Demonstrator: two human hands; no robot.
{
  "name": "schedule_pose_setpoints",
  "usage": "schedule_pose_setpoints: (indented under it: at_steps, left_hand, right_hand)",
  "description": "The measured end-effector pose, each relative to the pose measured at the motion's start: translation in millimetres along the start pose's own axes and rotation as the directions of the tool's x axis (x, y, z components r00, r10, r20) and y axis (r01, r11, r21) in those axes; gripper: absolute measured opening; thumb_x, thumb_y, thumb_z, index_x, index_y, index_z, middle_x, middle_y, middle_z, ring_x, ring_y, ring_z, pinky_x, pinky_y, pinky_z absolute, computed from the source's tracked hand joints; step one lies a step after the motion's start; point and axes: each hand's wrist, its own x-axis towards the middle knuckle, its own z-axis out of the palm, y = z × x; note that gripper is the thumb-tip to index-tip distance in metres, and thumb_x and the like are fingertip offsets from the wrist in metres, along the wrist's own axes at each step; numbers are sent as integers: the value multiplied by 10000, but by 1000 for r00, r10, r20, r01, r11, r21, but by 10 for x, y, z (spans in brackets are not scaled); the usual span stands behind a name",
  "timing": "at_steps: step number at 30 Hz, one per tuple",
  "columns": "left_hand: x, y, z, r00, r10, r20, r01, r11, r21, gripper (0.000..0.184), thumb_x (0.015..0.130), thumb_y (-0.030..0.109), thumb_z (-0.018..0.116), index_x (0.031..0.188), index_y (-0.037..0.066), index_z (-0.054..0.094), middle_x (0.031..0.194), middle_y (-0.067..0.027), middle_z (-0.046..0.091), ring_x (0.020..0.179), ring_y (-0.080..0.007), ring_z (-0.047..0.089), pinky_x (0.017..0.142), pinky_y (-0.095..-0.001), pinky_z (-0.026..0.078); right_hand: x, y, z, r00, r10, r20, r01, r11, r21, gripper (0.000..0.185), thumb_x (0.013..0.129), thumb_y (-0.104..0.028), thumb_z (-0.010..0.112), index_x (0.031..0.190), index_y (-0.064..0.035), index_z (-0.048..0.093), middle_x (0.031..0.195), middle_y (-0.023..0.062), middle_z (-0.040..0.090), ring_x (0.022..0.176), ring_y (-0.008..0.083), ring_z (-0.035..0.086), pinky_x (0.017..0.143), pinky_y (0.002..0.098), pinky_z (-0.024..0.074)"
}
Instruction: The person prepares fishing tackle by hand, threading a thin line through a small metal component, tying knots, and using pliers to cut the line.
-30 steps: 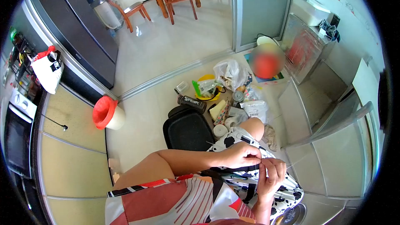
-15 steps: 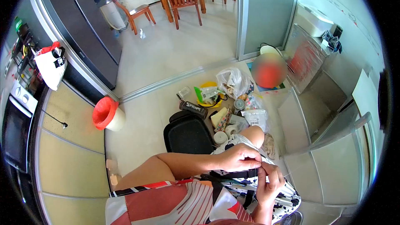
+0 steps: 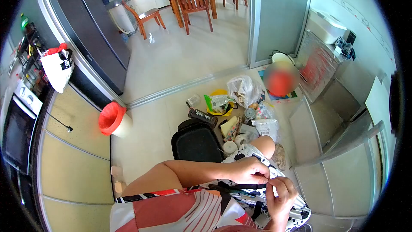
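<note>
Left hand (image 3: 249,170) and right hand (image 3: 282,191) meeting with fingertips pinched closed, cannot tell what is between them, black-and-white patterned cloth (image 3: 248,151) on the lap just below, lettered dark cylinder (image 3: 202,117) and plastic bag (image 3: 244,90) on the floor, 3 wooden chairs (image 3: 193,2) far behind

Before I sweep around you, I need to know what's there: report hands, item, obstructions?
Left hand, right hand meeting at fingertips; anything pinched too small to tell; white plastic bag, black bottle on floor ahead.
</note>
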Motion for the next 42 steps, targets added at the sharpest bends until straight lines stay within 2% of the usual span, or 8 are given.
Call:
schedule_pose_setpoints:
  at_steps: [5, 15, 23, 29, 30, 33, 36, 42]
  left_hand:
    - [10, -10, -10, 998, -15, 58, 22, 992, -121, 137, 856, 146, 637, 886, 13, 627, 695, -47, 595, 614, -102, 516, 559, -267, 413]
    - [20, 41, -64, 994, -41, 104, 52, 993, -105, 133, 857, 149, 629, 902, 23, 631, 675, -33, 581, 588, -91, 493, 532, -261, 398]
    - [15, 16, -56, 993, -50, 105, 49, 999, 16, 117, 815, 129, 653, 867, 27, 628, 702, -96, 604, 616, -196, 573, 570, -312, 433]
    - [8, 23, -28, 999, 34, 1, -34, 993, 110, 101, 782, 133, 671, 815, 46, 633, 653, -83, 606, 567, -194, 573, 530, -311, 415]
    - [4, 25, -31, 999, 39, -1, -38, 992, 121, 101, 781, 135, 672, 815, 48, 634, 654, -85, 606, 568, -201, 575, 529, -314, 414]
    - [-11, 26, -53, 997, 71, 21, -74, 987, 140, 115, 815, 133, 656, 866, 36, 621, 676, -76, 586, 582, -193, 565, 537, -310, 418]
    - [-12, 121, -75, 999, -45, 28, 44, 998, 40, 79, 803, 119, 659, 826, 49, 631, 621, -50, 571, 537, -143, 519, 516, -286, 388]
    - [-23, 87, -96, 995, -11, 96, 21, 994, -105, 138, 866, 174, 627, 885, 38, 623, 625, -7, 534, 545, -75, 456, 500, -256, 356]
  right_hand:
    - [-32, -14, 19, 990, 136, 28, -139, 977, 162, 109, 687, 40, 649, 766, -8, 592, 729, 122, 610, 640, 263, 606, 592, 336, 475]
    - [-17, -30, -5, 997, 68, 25, -70, 993, 98, 99, 707, 10, 674, 778, -17, 610, 739, 129, 610, 655, 273, 610, 598, 336, 475]
    - [23, -24, -43, 994, -13, 109, 13, 1000, -2, 89, 737, 3, 649, 775, -22, 572, 748, 127, 601, 650, 297, 603, 569, 351, 465]
    - [-167, 111, 91, 961, 206, 184, -241, 949, 201, 109, 847, -9, 587, 860, 10, 481, 691, 114, 587, 560, 218, 598, 538, 299, 458]
    - [-210, 127, 143, 942, 269, 199, -327, 864, 382, 100, 890, -30, 557, 886, 7, 464, 667, 81, 582, 533, 140, 567, 526, 256, 446]
    - [-230, 128, 123, 861, 401, 312, -508, 705, 495, 114, 885, -31, 573, 893, -4, 463, 660, 48, 566, 548, 89, 531, 524, 226, 431]
    - [-251, 161, 146, 885, 380, 269, -465, 743, 480, 119, 870, -18, 591, 881, -5, 473, 652, 23, 543, 549, 64, 488, 519, 204, 410]
    - [-195, 90, 83, 917, 319, 237, -395, 807, 439, 126, 844, -11, 624, 841, -2, 499, 663, 15, 535, 560, 52, 459, 515, 196, 384]
